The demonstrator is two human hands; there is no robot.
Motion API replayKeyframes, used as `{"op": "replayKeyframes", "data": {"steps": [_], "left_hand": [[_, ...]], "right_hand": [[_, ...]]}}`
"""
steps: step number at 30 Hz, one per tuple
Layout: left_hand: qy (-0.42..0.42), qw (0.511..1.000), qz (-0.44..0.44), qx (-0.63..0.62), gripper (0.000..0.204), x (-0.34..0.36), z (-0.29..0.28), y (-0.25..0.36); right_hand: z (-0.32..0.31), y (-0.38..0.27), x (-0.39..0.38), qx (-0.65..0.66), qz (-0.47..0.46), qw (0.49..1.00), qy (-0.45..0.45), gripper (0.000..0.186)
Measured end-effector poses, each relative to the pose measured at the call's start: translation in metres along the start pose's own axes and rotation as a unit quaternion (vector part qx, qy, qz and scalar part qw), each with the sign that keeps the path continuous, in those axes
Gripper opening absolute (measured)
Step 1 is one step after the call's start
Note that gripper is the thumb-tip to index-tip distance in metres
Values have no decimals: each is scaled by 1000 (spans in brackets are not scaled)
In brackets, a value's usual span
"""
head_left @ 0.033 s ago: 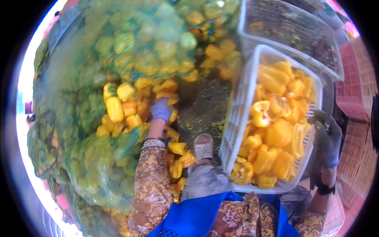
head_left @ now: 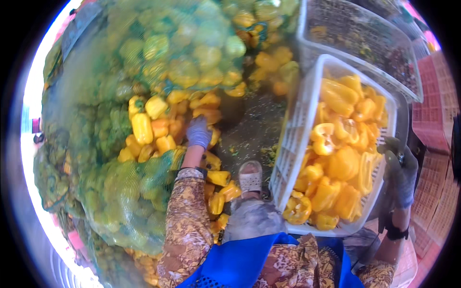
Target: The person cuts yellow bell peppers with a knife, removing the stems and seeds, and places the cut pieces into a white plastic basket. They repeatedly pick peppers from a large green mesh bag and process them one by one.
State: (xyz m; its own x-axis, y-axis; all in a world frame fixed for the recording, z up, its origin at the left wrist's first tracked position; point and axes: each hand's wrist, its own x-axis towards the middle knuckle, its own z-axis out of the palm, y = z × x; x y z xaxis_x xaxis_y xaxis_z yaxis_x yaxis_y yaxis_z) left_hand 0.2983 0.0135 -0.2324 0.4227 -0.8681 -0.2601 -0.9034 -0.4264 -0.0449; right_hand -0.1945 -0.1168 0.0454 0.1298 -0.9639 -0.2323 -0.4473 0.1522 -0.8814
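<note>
My left hand (head_left: 198,132), in a grey-blue glove, reaches into a heap of yellow peppers (head_left: 153,125) spilling from a green net sack (head_left: 129,192). Its fingers curl down among the peppers, and whether they grip one is hidden. My right hand (head_left: 401,173), also gloved, grips the right rim of a white plastic basket (head_left: 293,144). The basket is tilted toward me and is filled with yellow peppers (head_left: 341,163), whole and cut.
My foot in a pale sandal (head_left: 250,176) stands on the dirty ground between heap and basket. A second white basket (head_left: 355,38) lies behind the first one. More net sacks of green-yellow peppers (head_left: 192,48) pile up at back. Pink crates (head_left: 432,120) stand at right.
</note>
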Motion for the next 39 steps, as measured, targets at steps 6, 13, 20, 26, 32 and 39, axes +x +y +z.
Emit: {"op": "replayKeyframes", "data": {"steps": [6, 13, 20, 26, 32, 39], "left_hand": [[-35, 980, 94, 174, 56, 35, 7, 3], [-153, 987, 7, 50, 54, 56, -25, 4], [-156, 624, 56, -763, 61, -11, -61, 19], [-127, 591, 232, -762, 73, -53, -168, 97], [-57, 641, 308, -701, 67, -60, -237, 173], [153, 849, 288, -416, 44, -18, -318, 250]], "right_hand": [[22, -9, 2, -83, 21, 996, -38, 35], [27, -13, -8, -49, 15, 997, -52, 36], [36, -5, -36, -25, 48, 991, -122, 36], [47, -21, -70, -105, -97, 980, -141, 36], [49, -29, -62, -154, -266, 951, 33, 34], [45, -53, 29, -263, -389, 868, 160, 38]]}}
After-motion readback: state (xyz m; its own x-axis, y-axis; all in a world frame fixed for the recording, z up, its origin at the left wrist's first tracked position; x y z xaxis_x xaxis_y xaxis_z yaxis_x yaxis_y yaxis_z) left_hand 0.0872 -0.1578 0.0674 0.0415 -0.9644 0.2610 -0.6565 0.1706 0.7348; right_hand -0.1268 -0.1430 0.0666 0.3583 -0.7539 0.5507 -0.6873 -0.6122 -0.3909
